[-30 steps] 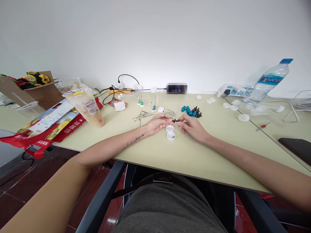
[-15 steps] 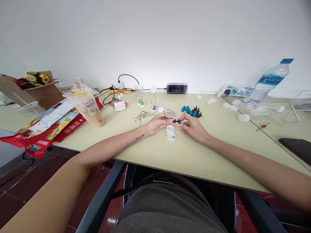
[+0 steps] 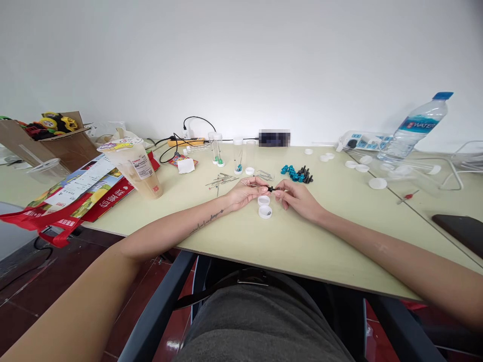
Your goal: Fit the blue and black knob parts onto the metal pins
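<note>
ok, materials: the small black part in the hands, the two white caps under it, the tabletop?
Small black part: dark and matte, pinched between left hand and right hand; plastic or blackened metal, too small to tell.
White caps: opaque white, smooth, thin raised rims, likely moulded plastic.
Tabletop: pale yellow-green, flat, low sheen, with a darker edge band, probably laminate board.

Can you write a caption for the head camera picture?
Both hands pinch a small black part above two white caps.
</note>
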`<move>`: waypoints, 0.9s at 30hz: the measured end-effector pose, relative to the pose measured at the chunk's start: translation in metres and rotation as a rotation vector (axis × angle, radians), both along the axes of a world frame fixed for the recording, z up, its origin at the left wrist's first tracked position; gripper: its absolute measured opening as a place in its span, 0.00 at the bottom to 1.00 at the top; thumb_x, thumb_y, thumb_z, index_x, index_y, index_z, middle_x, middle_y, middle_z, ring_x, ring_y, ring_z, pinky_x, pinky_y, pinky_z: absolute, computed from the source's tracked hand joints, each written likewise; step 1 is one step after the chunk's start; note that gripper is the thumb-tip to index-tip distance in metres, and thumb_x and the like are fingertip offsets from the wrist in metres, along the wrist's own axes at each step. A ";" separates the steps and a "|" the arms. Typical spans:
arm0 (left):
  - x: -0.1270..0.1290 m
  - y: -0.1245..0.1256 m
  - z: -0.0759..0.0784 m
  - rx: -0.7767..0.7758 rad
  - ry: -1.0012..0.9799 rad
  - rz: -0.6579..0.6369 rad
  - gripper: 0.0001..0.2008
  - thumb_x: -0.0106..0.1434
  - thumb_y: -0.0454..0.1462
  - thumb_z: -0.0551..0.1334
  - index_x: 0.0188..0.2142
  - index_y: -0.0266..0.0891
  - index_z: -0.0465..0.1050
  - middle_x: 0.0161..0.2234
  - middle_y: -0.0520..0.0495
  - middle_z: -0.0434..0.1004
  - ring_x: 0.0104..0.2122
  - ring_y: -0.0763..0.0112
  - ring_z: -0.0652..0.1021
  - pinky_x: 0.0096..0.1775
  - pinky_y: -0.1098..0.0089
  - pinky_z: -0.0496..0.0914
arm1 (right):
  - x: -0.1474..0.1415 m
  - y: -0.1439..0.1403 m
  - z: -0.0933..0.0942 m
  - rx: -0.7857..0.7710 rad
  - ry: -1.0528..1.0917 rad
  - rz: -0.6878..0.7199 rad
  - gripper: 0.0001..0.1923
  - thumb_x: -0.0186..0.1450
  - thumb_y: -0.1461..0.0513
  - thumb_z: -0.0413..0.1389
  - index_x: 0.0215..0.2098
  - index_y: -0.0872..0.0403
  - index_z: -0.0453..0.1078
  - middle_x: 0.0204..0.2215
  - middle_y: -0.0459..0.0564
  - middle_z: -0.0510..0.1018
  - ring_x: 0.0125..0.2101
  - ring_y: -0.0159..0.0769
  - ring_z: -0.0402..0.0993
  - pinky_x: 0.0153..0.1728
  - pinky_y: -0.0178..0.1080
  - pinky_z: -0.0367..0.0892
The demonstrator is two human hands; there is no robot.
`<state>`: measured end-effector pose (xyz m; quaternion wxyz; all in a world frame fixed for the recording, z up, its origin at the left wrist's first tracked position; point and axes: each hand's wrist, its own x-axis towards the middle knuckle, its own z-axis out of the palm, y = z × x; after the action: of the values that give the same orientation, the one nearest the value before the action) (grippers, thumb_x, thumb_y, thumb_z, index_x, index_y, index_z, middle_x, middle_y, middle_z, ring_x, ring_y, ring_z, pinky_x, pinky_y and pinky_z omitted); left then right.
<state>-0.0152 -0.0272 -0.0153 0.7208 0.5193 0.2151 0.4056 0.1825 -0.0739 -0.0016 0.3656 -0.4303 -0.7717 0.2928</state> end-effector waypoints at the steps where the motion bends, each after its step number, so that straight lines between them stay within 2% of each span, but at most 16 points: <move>1: 0.000 0.000 0.000 -0.001 0.000 0.003 0.13 0.45 0.32 0.70 0.31 0.32 0.72 0.30 0.50 0.75 0.32 0.74 0.77 0.47 0.65 0.67 | 0.000 0.000 0.000 0.008 0.015 -0.011 0.14 0.61 0.49 0.53 0.33 0.52 0.63 0.28 0.45 0.73 0.18 0.29 0.66 0.23 0.37 0.63; 4: 0.001 -0.001 0.002 -0.009 0.007 0.005 0.14 0.44 0.31 0.71 0.31 0.32 0.72 0.29 0.50 0.75 0.32 0.74 0.77 0.47 0.64 0.67 | -0.001 0.000 -0.001 0.020 0.042 -0.023 0.14 0.59 0.51 0.56 0.34 0.51 0.62 0.31 0.45 0.71 0.17 0.28 0.65 0.22 0.37 0.62; 9: 0.001 -0.003 0.003 -0.005 0.011 0.008 0.14 0.44 0.31 0.71 0.31 0.32 0.72 0.28 0.50 0.74 0.32 0.73 0.77 0.47 0.64 0.67 | -0.001 0.000 0.000 0.002 0.043 -0.012 0.13 0.60 0.51 0.56 0.32 0.52 0.61 0.26 0.43 0.71 0.17 0.29 0.65 0.22 0.36 0.61; 12: 0.000 -0.003 0.003 0.001 0.009 0.002 0.14 0.45 0.31 0.71 0.32 0.32 0.72 0.30 0.50 0.75 0.32 0.73 0.77 0.46 0.64 0.67 | 0.000 -0.002 0.001 -0.012 0.030 0.018 0.14 0.63 0.50 0.52 0.30 0.53 0.62 0.24 0.44 0.72 0.18 0.30 0.66 0.23 0.36 0.62; 19: -0.001 -0.001 0.001 0.020 0.017 -0.042 0.15 0.46 0.31 0.70 0.35 0.32 0.73 0.33 0.48 0.76 0.34 0.70 0.78 0.47 0.65 0.68 | 0.000 -0.003 0.002 -0.042 -0.023 0.041 0.24 0.67 0.46 0.42 0.25 0.54 0.63 0.20 0.47 0.72 0.19 0.30 0.67 0.24 0.35 0.63; 23: -0.001 0.000 0.001 0.016 0.018 -0.029 0.14 0.47 0.32 0.70 0.34 0.32 0.73 0.31 0.48 0.76 0.33 0.72 0.78 0.46 0.66 0.68 | -0.001 -0.003 0.003 -0.005 -0.014 0.018 0.16 0.64 0.49 0.50 0.28 0.52 0.61 0.21 0.43 0.70 0.18 0.29 0.66 0.24 0.36 0.62; 27: -0.001 0.001 -0.001 0.018 0.018 -0.018 0.13 0.47 0.32 0.70 0.33 0.32 0.73 0.31 0.49 0.76 0.32 0.73 0.78 0.46 0.65 0.68 | -0.002 -0.001 0.001 0.022 0.046 -0.013 0.14 0.59 0.51 0.56 0.32 0.51 0.59 0.31 0.45 0.71 0.16 0.28 0.65 0.22 0.37 0.62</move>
<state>-0.0160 -0.0261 -0.0158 0.7177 0.5313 0.2131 0.3965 0.1810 -0.0751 -0.0006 0.3897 -0.4243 -0.7634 0.2920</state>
